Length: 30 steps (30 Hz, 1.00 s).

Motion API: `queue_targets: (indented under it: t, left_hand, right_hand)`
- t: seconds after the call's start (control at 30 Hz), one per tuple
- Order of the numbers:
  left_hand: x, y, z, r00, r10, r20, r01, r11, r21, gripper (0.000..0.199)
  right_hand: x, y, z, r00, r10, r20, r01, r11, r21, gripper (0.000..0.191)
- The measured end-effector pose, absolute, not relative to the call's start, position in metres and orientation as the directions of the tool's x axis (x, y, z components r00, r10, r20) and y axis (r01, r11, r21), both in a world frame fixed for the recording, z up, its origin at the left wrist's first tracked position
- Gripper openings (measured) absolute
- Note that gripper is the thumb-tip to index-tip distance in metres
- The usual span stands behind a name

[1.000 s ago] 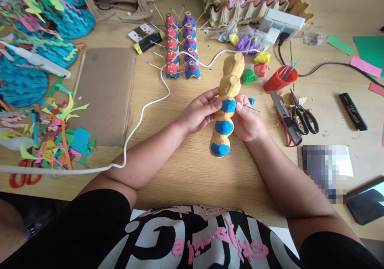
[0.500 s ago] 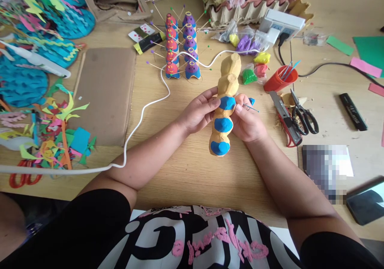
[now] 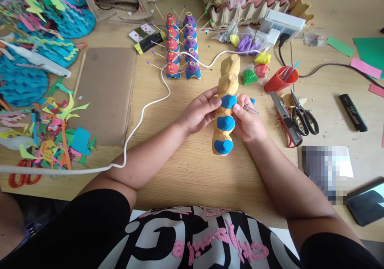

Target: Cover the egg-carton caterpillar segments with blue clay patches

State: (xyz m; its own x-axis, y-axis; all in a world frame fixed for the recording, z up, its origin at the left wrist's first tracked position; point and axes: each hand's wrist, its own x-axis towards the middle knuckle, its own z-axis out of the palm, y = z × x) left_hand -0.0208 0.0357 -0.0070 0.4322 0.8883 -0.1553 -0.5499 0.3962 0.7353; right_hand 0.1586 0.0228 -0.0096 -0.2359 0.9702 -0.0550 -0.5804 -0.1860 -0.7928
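A tan egg-carton strip [image 3: 230,83] is held above the table, its near end toward me. Blue clay covers the sides of its three nearest cups, and the far cups are bare. My left hand [image 3: 199,111] grips the strip from the left, thumb beside the third blue patch [image 3: 228,101]. On the other side, my right hand [image 3: 247,119] has its fingertips against that same patch. A thin blue stick [image 3: 251,109] pokes out between its fingers, and a bit of blue clay [image 3: 252,101] shows just behind them.
Red and purple egg-carton caterpillars [image 3: 172,45] stand beyond my hands. A white cable [image 3: 144,109] crosses from a glue gun side to the power strip [image 3: 282,23]. At right are a red cup [image 3: 280,79], box cutter [image 3: 286,121] and scissors [image 3: 303,115]; cardboard [image 3: 102,97] lies left.
The near end of the egg-carton strip has swung slightly to the right. My right fingers have shifted a little on the blue patch; my left hand keeps its hold.
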Motion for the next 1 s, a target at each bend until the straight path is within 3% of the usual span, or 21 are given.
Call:
queue_targets:
  t: [0.13, 0.57, 1.0]
  left_hand:
    - [-0.0214, 0.0362, -0.0104, 0.427, 0.892, -0.151, -0.537, 0.384, 0.751, 0.083]
    - [-0.0207, 0.0343, -0.0058, 0.423, 0.903, -0.077, -0.553, 0.325, 0.767, 0.068]
    - [-0.0188, 0.0324, -0.0070, 0.384, 0.903, -0.196, -0.559, 0.396, 0.729, 0.066]
  right_hand:
    - [0.1581, 0.0227, -0.0085, -0.219, 0.973, -0.067, -0.582, -0.186, -0.792, 0.063]
    - [0.1594, 0.0232, -0.0070, -0.233, 0.971, -0.055, -0.597, -0.188, -0.780, 0.065]
    - [0.1595, 0.0233, -0.0091, -0.251, 0.967, -0.049, -0.593, -0.194, -0.781, 0.067]
